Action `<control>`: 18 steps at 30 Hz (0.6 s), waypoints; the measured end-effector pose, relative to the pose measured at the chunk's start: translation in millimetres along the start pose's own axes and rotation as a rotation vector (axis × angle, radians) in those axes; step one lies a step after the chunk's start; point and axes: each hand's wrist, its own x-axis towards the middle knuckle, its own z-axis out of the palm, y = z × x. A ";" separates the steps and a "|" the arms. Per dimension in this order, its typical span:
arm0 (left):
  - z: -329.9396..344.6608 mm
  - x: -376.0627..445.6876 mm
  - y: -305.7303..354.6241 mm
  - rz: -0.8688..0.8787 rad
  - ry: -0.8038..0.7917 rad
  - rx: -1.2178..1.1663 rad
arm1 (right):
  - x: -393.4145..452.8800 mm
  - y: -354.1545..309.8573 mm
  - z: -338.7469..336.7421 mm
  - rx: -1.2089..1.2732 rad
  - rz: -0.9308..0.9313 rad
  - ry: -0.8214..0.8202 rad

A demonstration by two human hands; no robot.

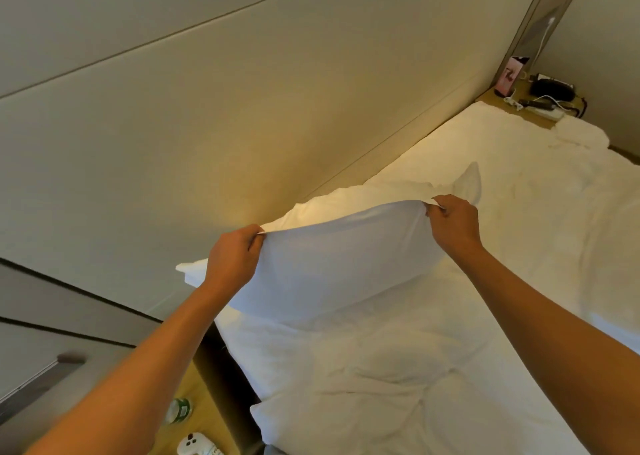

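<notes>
Both hands pinch pillow (pixel 332 264) top edge: left hand (pixel 232 257), right hand (pixel 453 224), fingers clamped on fabric. Pillow hangs below fingers, over bed (pixel 519 246). Advice: keep pulls even, lower flat against headboard (pixel 242 125).

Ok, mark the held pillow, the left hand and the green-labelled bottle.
held pillow (pixel 332 264): head view, middle of its white face.
left hand (pixel 233 259): head view, back of the hand.
bottle (pixel 179 410): head view, its green label.
</notes>
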 end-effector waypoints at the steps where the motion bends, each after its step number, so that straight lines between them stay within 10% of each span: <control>1: 4.6 19.3 5.5 0.008 -0.010 0.002 | 15.2 0.9 -0.2 -0.005 0.025 0.012; 18: -14.3 107.4 -1.7 -0.007 0.067 -0.165 | 125.1 -81.0 7.0 -0.003 -0.054 0.074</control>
